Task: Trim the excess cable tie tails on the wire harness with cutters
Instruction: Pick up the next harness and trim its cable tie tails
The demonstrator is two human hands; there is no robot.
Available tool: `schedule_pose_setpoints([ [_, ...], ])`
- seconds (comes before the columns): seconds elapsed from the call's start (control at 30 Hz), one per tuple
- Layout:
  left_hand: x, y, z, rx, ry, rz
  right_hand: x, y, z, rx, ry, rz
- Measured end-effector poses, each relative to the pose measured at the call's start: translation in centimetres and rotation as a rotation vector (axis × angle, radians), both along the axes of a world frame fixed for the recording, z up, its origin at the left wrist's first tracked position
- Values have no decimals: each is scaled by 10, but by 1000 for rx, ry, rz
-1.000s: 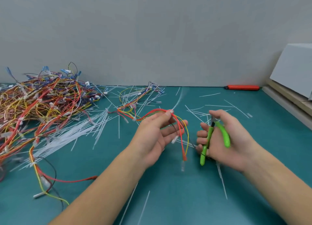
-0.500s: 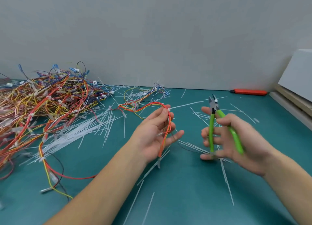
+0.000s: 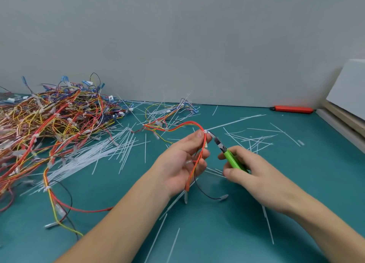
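The left hand [image 3: 182, 160] is raised palm-up over the table, its fingers curled round a small wire harness [image 3: 199, 158] of red, orange and yellow leads. The bundle arches over the fingertips and hangs down past the palm, its lower end close to the teal mat [image 3: 296, 193]. A white cable tie [image 3: 206, 132] sits on the harness at the top of the arch, beside the index fingertip.

The right hand [image 3: 250, 174] grips the green handles of the cutters [image 3: 227, 154], thumb and fingers wrapped round them. The dark cutter head points up and left, and its tip meets the cable tie; whether the blades are already closed on the tail is hard to tell, as that spot is small and slightly blurred.

Loose white trimmed tie tails [image 3: 254, 140] lie scattered across the mat around both hands. To the left is a large heap of tangled harnesses [image 3: 55, 120], with a fan of long white ties [image 3: 98, 154] spread beside it. At the far right, against the grey wall, lie an orange-red tool [image 3: 292, 109] and a white board [image 3: 347, 89] leaning over stacked panels. No writing or label can be read anywhere.
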State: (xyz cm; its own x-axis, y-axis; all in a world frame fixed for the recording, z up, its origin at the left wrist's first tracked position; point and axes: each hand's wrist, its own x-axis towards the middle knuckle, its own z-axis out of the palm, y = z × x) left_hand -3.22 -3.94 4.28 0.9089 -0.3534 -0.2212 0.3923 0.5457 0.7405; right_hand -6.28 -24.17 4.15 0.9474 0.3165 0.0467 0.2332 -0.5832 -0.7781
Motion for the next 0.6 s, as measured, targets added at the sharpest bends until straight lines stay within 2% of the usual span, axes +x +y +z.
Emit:
schedule_pose_setpoints([
  [0.37,-3,-1,1,20,-43,-61,1,1,-5,65,-103,7],
  [0.6,-4,-2,0,103,-78,-46,1,0,-6,17,-156,16],
])
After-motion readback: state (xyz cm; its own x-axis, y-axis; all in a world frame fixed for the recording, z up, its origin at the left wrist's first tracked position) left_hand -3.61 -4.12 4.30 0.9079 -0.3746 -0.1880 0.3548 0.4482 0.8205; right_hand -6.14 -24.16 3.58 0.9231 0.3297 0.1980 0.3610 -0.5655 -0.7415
